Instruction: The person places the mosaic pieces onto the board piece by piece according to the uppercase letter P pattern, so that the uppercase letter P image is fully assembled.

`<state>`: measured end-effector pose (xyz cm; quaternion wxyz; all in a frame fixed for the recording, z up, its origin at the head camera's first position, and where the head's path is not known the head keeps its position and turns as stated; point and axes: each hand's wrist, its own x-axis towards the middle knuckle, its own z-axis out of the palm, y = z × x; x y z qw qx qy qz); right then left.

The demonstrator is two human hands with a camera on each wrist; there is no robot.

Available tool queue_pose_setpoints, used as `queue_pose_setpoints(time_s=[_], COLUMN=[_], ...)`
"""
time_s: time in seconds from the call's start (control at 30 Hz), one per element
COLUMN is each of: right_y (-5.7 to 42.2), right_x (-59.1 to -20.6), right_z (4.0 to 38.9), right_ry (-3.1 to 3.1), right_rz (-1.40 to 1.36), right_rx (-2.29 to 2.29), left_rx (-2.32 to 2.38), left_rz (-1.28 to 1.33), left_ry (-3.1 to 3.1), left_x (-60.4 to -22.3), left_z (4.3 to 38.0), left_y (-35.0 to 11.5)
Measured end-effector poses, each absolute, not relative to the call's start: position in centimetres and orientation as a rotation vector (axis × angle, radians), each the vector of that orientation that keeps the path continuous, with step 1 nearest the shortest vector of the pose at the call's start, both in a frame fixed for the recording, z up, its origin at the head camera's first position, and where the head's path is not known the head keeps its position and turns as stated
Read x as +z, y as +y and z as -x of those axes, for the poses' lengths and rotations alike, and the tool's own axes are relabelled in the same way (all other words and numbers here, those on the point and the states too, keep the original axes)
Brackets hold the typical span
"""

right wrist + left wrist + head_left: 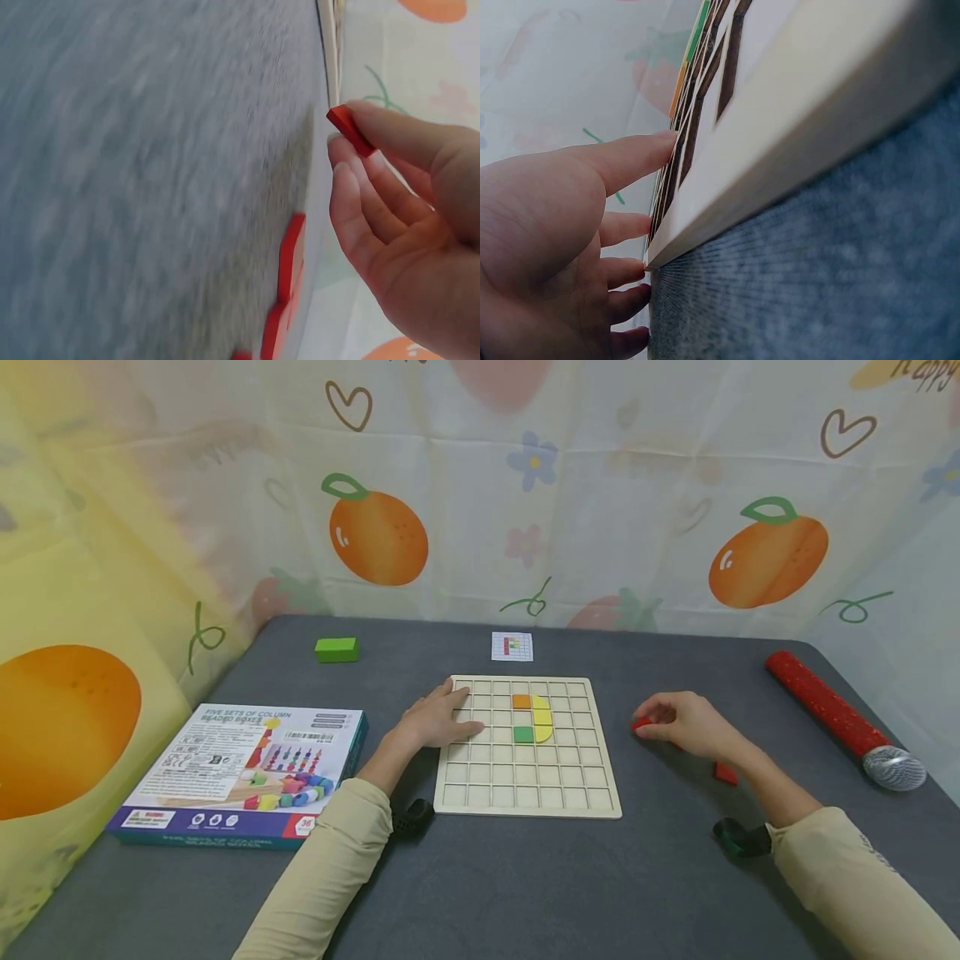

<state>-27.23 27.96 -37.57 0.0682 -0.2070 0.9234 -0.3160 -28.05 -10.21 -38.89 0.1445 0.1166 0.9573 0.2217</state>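
Off the right side of the board (480, 772), near the counter (525, 885), your right hand (686, 725) pinches a red tile (350, 130) between thumb and fingers. Only tips are on it, so a knock could twist or drop it. More red tiles (725, 773) lie by your right wrist; a low sweep would likely scatter them. Board looks loose: push with your left hand (435, 718) and it may slide, maybe shifting the orange tile (521, 702), green tile (523, 734) and yellow tiles (541, 715). Can't tell how snugly those sit. Pose: your hands are well apart. Left is spread, gripping nothing, thumb on the grid, fingers along the left edge, forearm angled in from lower left. Right has fingers bent, forearm from lower right.
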Motion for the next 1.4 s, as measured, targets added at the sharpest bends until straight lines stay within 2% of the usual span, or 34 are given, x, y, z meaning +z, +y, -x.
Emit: queue_pose_setpoints(time_s=[0.3,0.7,1.4], right_y=[25.8,21.7,15.8], right_x=[-37.9,-38.5,-37.7], right_z=[27.9,29.6,30.7], right_ry=[2.692,2.515,2.375], right_rz=[0.372,0.193,0.061], right_rx=[-1.243,-1.468,-1.572], left_rx=[0.629,0.620,0.615], left_rz=[-0.344,-0.346,-0.355], left_ry=[2.766,2.777,2.777], left_x=[-38.9,-39.0,-38.9], left_z=[28.0,28.0,28.0], left_y=[-10.2,-10.2,-10.2])
